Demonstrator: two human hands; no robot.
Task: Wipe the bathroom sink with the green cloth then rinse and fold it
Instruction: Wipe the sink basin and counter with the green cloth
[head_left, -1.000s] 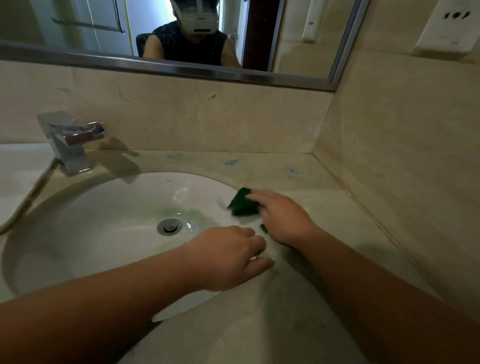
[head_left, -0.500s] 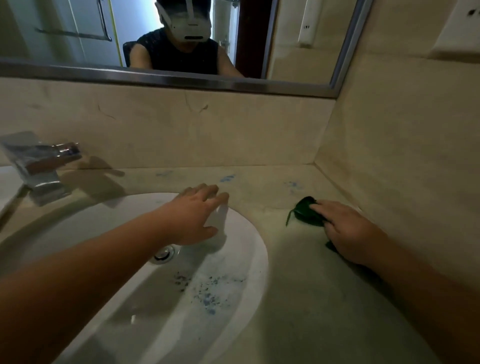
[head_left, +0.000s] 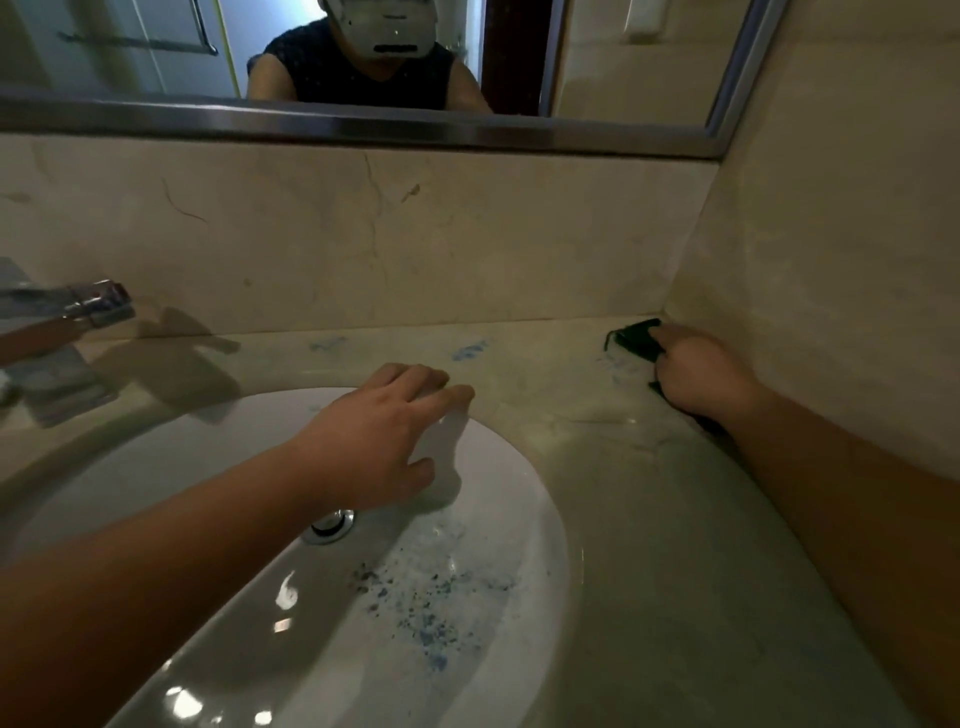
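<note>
The white oval sink (head_left: 524, 499) is set in a beige stone counter (head_left: 639, 519); blue specks lie on its near right slope. My right hand (head_left: 701, 369) presses the dark green cloth (head_left: 636, 338) onto the counter in the back right corner, against the side wall. Most of the cloth is hidden under the hand. My left hand (head_left: 384, 447) hovers over the sink's far rim with fingers spread and holds nothing. The metal drain (head_left: 332, 526) shows just below that wrist.
A chrome tap (head_left: 67, 312) stands at the left edge. Blue smears (head_left: 470, 349) mark the counter behind the sink. A stone backsplash, a framed mirror (head_left: 363, 124) showing a person's reflection, and the right side wall (head_left: 831, 291) close the space in.
My right hand has slid the green cloth from the sink's right rim across the counter into the back right corner. My left hand moved from the sink's near side to its far rim.
</note>
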